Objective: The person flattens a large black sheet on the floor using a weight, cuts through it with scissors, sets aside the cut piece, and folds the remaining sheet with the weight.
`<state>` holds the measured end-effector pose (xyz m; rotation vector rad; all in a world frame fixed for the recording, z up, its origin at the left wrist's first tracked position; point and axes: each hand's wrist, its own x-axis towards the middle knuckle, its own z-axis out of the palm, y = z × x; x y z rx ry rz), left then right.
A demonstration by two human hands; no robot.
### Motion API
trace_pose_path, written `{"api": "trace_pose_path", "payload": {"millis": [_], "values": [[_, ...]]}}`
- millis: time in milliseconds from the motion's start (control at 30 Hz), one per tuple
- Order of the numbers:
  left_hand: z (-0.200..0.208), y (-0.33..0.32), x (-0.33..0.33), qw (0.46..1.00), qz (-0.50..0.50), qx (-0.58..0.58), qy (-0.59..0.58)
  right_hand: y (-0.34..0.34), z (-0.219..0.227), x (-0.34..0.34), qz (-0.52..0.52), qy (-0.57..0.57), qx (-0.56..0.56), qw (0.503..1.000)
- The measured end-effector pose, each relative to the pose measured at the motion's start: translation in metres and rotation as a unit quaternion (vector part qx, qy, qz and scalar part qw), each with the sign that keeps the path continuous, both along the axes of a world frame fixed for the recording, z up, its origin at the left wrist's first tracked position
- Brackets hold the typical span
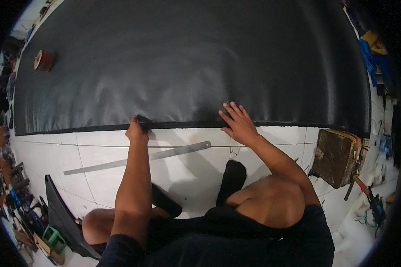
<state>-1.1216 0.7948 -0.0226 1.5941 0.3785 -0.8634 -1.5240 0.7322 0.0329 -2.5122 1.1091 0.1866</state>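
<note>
A wide black leatherette sheet (178, 58) with a soft sheen is spread over the white tiles, its near edge running across in front of me. My left hand (137, 130) is closed at that near edge, with the thumb on top. A small dark lump sticks up beside the thumb; whether it is a fold of the sheet or a separate piece I cannot tell. Farther right, my right hand (239, 125) lies palm down with fingers spread, pressing on the sheet's edge. On the tiles between my feet and the sheet, a long metal ruler (178, 151) lies slanted, partly behind my left forearm.
A reddish-brown round tin (43, 61) stands on the sheet at far left. A worn brown box-like block (336, 158) sits by its right corner, with a red-handled tool (362, 186) nearby. A black panel (60, 209) and a green stool (54, 239) are at lower left, beside assorted clutter.
</note>
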Motion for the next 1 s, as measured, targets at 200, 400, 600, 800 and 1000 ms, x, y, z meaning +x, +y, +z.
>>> {"api": "trace_pose_path", "payload": {"millis": [200,400,600,800,1000], "values": [[-0.012,0.013,0.06,1.0,0.019,0.009,0.011,0.003,0.009,0.042,-0.022,-0.02,-0.006,1.0],[0.03,-0.011,-0.05,0.999,0.034,0.037,-0.002,0.066,0.002,-0.066,-0.294,-0.155,0.0,0.943],[0.027,-0.004,-0.042,0.981,0.128,0.011,-0.142,0.14,-0.038,-0.079,-0.543,-0.258,0.33,0.728],[0.01,-0.003,-0.041,0.984,0.113,-0.032,-0.134,0.135,-0.019,-0.023,-0.525,-0.296,0.396,0.692],[0.022,0.004,-0.045,0.972,-0.006,0.104,-0.212,0.144,-0.011,-0.012,-0.522,-0.295,0.401,0.693]]}}
